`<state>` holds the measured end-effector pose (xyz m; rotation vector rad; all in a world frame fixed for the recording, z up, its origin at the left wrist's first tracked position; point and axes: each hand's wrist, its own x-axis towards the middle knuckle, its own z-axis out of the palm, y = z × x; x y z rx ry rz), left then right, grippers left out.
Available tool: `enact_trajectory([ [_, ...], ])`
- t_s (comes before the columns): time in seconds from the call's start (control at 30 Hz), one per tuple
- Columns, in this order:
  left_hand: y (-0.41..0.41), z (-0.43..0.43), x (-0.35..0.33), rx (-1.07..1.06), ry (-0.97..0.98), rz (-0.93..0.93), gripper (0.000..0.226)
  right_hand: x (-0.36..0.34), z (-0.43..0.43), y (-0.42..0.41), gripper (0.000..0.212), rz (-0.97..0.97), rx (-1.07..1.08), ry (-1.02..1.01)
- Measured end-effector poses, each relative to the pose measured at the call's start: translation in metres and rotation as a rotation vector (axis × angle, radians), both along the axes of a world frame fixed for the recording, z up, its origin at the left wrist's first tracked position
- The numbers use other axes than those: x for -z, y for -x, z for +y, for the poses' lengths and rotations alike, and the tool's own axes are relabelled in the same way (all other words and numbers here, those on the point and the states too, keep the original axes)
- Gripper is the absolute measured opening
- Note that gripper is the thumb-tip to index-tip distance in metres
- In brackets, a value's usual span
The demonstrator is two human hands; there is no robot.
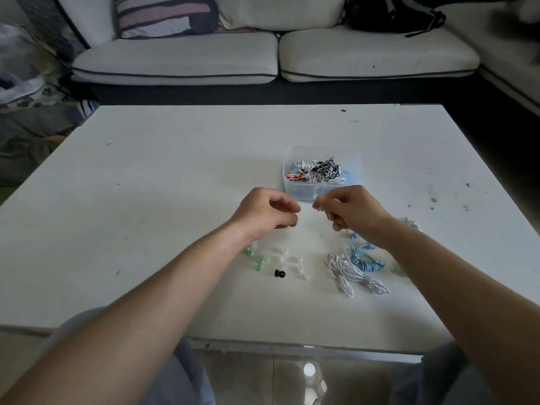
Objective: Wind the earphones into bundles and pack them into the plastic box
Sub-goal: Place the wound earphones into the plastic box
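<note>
The clear plastic box (304, 190) stands on the white table (175, 171) and holds wound earphone bundles (321, 171) in white, black-and-white and red-and-white. Just in front of it my right hand (353, 213) pinches a white earphone (319, 205) at its fingertips. My left hand (267, 211) is curled, its thumb and fingers pinched together close to the right fingertips, seemingly on the same thin white cable. A loose white earphone (347, 273) and a blue earphone (365, 258) lie under my right forearm.
Small cable clips lie near my left wrist: two green (259, 264), one black (280, 273) and several white (292, 260). Another white cable (412, 223) lies right of my right hand. A sofa (263, 59) stands behind the table.
</note>
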<state>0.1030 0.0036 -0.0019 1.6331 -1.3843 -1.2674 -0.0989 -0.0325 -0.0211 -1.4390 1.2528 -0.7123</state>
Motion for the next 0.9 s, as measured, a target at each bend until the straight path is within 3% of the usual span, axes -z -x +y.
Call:
enact_trajectory([
  [0.23,0.002,-0.003,-0.005,-0.137,-0.074,0.271,0.014,-0.017,0.000,0.000,0.017,-0.318,0.004,-0.215],
  [0.53,0.000,-0.003,-0.022,-0.185,-0.115,0.518,0.017,-0.048,0.001,0.000,0.019,-0.717,-0.005,-0.222],
  [0.63,-0.001,-0.002,-0.025,-0.177,-0.080,0.554,0.021,-0.050,0.001,0.000,0.019,-0.717,-0.018,-0.195],
  [0.9,0.004,0.000,-0.028,-0.104,0.013,0.615,0.019,-0.037,0.011,-0.010,0.008,-0.415,-0.064,-0.145],
])
